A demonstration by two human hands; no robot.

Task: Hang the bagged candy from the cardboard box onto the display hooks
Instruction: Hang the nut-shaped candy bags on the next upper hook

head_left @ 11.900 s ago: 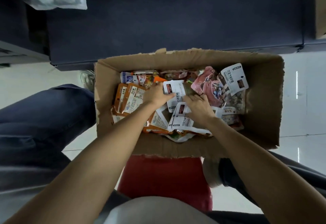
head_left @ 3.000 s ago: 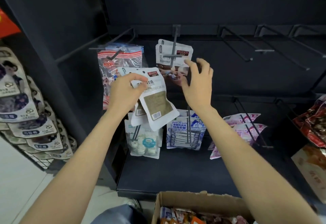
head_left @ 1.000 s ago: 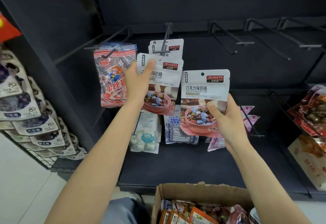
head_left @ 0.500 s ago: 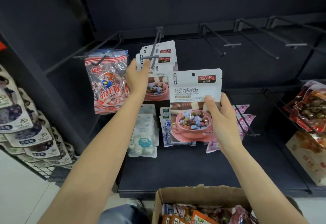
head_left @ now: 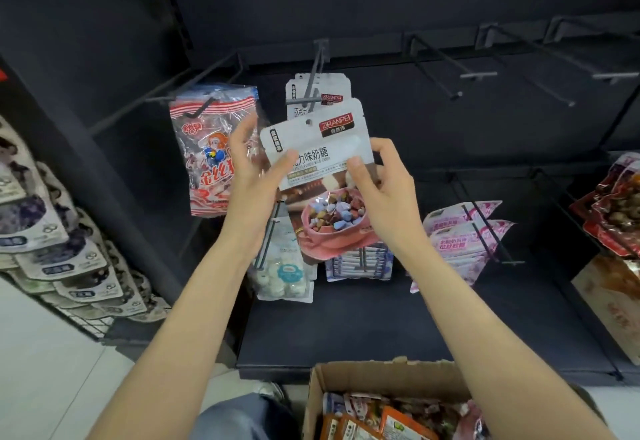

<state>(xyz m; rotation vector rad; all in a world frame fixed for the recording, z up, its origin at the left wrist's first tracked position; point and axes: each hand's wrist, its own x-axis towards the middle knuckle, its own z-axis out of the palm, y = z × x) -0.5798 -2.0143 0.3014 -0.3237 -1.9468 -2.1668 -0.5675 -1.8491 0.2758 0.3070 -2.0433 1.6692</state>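
A white candy bag (head_left: 320,176) printed with a pink bowl of coloured pieces is held up in front of the dark display, tilted a little to the left, its punched hole near the top edge and just below the tip of the display hook (head_left: 314,88). The left hand (head_left: 254,180) grips its left edge, thumb across the front and fingers behind. The right hand (head_left: 384,190) pinches the right side, thumb on the front, fingers curled behind.

On that hook, directly behind the held bag, hang matching white bags (head_left: 317,93); how many is hard to tell, since they overlap. To the left a red-and-white striped bag (head_left: 207,148) with a cartoon figure hangs from its own hook and is partly covered by the left hand. The empty hooks (head_left: 450,72) to the right stick out bare.

Lower down hang a clear bag of white round sweets (head_left: 284,273), blue-and-white packs (head_left: 360,264) partly hidden by the held bag, and pink bags (head_left: 460,235). Dark red bags (head_left: 620,204) show at the right edge, grey-white pouches (head_left: 41,242) at the far left.

At the bottom, the open cardboard box (head_left: 374,375) stands on the floor below the shelf (head_left: 346,335), holding a jumble of orange, white and pink packets (head_left: 391,419).
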